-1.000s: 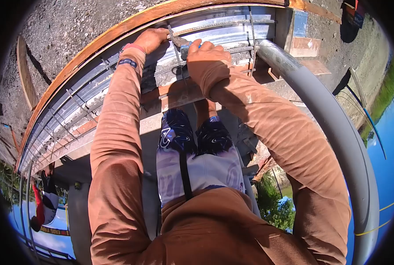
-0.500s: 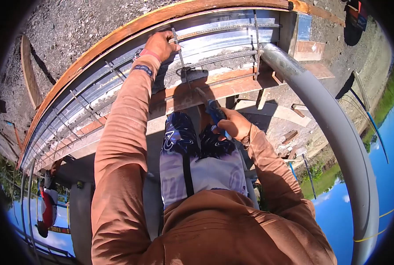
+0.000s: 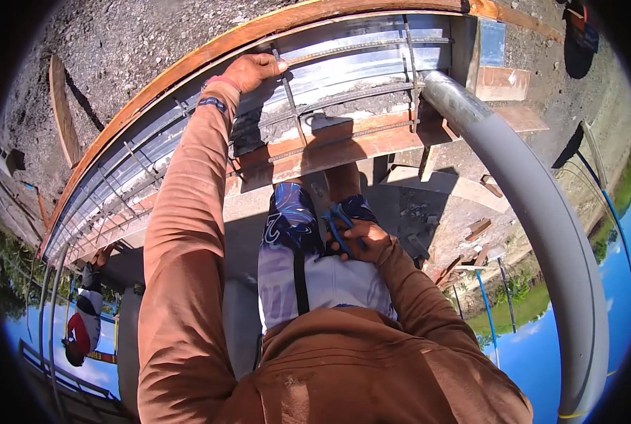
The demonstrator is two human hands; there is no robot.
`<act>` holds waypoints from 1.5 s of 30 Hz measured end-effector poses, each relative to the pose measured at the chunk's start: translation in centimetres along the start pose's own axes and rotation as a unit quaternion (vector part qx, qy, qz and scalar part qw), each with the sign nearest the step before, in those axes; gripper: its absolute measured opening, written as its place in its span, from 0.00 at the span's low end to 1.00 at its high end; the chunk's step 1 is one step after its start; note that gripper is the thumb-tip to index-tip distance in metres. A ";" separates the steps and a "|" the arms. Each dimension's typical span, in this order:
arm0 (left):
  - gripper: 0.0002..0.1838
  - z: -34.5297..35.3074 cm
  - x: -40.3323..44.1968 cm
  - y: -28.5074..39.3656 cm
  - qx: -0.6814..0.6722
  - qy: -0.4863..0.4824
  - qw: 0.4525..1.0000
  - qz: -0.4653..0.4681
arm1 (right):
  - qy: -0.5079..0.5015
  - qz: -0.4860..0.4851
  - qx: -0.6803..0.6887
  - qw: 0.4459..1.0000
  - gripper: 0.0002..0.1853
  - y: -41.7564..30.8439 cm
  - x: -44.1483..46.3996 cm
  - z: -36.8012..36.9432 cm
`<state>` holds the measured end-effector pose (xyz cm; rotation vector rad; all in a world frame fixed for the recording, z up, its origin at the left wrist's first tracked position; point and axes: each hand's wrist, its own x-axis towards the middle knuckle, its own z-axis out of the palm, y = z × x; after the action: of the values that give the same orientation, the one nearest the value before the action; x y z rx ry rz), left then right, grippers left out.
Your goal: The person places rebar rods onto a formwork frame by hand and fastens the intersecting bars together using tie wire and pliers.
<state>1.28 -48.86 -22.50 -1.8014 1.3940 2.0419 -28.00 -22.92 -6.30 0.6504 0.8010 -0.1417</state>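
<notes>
My left hand (image 3: 254, 73) is closed, its thumb and fingers pinching a steel rebar (image 3: 287, 92) where a short crosspiece meets the long upper bar. Below, the rebar grid runs along a curved form with a metal-sheet lining (image 3: 372, 53) and rough concrete at its bottom. My right hand (image 3: 366, 240) is down over my right thigh, wrapped around a pair of pliers with blue handles (image 3: 336, 225). The jaws of the pliers are hard to make out against my patterned shorts.
A thick grey pipe (image 3: 541, 191) curves down the right side. A wooden edge board (image 3: 273, 30) borders the form. Gravel ground (image 3: 160, 42) lies beyond, with a loose plank (image 3: 62, 109). Wood scraps (image 3: 479, 230) lie below right. Another person (image 3: 85, 318) is at the lower left.
My right hand has drawn the pliers back from the rebar towards my lap. My left hand has shifted slightly left and stays at the rebar crossing.
</notes>
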 end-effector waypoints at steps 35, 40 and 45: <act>0.14 21.1 -20.7 -3.8 -0.238 0.330 0.907 -0.109 | -0.001 0.040 -0.092 0.995 0.28 -3.8 -2.2 -0.2; 0.11 19.7 -24.7 -15.6 -0.279 0.481 0.814 -0.170 | 0.100 0.041 -0.281 0.954 0.18 -3.3 -1.0 3.2; 0.12 9.3 -29.7 -27.0 -0.083 0.591 0.767 -0.234 | 0.191 0.029 -0.467 0.863 0.17 -1.3 0.6 6.2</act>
<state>19.35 -12.74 -14.17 -3.2805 0.6205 0.6592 -24.20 -27.50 -4.16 -0.2398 1.1042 0.4349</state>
